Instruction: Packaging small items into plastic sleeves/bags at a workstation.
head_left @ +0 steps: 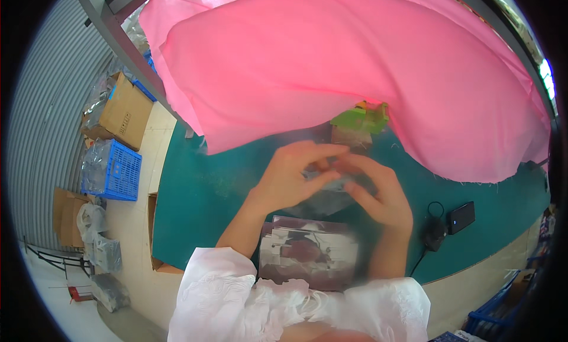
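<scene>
A big sheet of pink cloth (331, 64) hangs over the far half of a green table (201, 200), its lower edge draping down to the tabletop. Left of the table, on the pale floor, sit a brown cardboard box (125, 111) and a blue plastic crate (115, 170), with clear bags beside them. Near the table's front edge, between the person's white-sleeved forearms, lies a stack of clear packets (307, 253) with dark contents. To the right of it rest a small black device (461, 216) and a black cable (433, 232).

Above the stack, both hands meet over the middle of the table. The left hand (290, 176) and the right hand (381, 194) each pinch a small clear plastic packet (328, 179) between thumb and fingertips, fingers curled in close. The packet is blurred; its contents cannot be told. Just beyond the fingertips, at the cloth's edge, sits a small green and yellow bundle (362, 118).
</scene>
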